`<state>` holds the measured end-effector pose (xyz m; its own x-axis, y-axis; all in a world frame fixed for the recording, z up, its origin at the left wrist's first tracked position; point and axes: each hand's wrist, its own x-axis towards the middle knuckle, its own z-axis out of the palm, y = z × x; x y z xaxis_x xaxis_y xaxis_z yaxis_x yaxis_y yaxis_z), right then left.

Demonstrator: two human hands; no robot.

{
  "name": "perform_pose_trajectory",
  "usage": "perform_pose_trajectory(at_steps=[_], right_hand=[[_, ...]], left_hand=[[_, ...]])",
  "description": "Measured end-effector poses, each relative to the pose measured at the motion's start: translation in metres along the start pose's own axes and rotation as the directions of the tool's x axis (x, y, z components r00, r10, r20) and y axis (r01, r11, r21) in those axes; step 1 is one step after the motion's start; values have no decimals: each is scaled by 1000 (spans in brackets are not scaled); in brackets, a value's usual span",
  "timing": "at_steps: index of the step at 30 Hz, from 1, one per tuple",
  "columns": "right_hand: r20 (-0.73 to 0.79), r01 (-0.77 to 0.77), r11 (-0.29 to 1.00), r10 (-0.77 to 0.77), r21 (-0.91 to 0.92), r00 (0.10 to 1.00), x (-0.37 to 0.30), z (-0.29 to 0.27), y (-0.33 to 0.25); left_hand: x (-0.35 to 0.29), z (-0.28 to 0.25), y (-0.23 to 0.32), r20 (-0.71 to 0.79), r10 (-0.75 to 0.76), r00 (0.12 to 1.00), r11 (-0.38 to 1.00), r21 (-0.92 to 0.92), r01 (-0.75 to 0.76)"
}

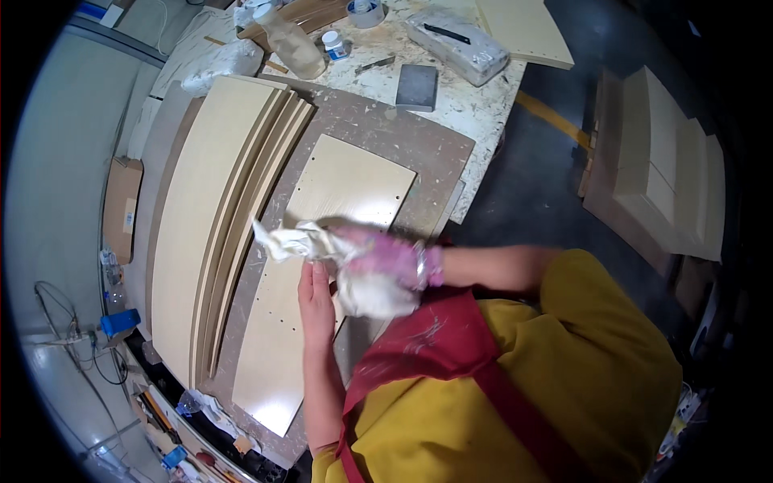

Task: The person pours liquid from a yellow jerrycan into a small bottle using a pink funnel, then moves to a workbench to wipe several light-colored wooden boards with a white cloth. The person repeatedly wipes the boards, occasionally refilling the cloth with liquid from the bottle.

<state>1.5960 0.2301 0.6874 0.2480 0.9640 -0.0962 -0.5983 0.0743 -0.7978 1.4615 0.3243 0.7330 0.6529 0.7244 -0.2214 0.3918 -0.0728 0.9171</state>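
The right hand [382, 259], in a pink glove smeared with white, is closed on a bunched white cloth [299, 241]; 1 end of the cloth sticks out past the fingers toward the left, over a pale board [354, 179], and more white material bulges out under the glove – whether it is the same piece, I cannot tell; the left hand [316, 296], bare, lies just beside the cloth at the near side of the board, its fingers held together and pointing away from the body; whether it grips the board's edge or merely rests there, I cannot tell. The board lies flat and lengthwise beneath the cloth, small dark holes along its edges and a bright glare at its near end; under it spreads a brown sheet [441, 146], flecked with white; to the left, near the board but apart from it, stands a stack of curved-looking pale panels [213, 193]. Farther out, the paint-spotted bench [483, 121] carries a grey block [416, 87], a wrapped package [475, 63] with a dark cutter [446, 33] on top, a clear bottle [294, 50] and a small white jar [334, 44]; off to the right – beyond the dark floor [523, 185] – stand more pale panels [656, 161].
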Motion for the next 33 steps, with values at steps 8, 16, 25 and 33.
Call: perform_pose_trajectory(at_steps=[8,16,25,33], right_hand=[[481,386,-362,-223,-849,848,53,-90,-62],[-38,-66,285,101,-956,994,98,-87,-69],[-78,-77,-41,30,-996,996,80,-88,-51],[-256,-210,299,-122,-931,959,166,-99,-72]], left_hand=[[91,14,-53,-18,283,959,463,878,-120],[94,18,-64,-9,290,957,428,896,-122],[103,22,-64,-130,315,940,486,873,-42],[104,32,-55,-71,336,939,426,901,-84]])
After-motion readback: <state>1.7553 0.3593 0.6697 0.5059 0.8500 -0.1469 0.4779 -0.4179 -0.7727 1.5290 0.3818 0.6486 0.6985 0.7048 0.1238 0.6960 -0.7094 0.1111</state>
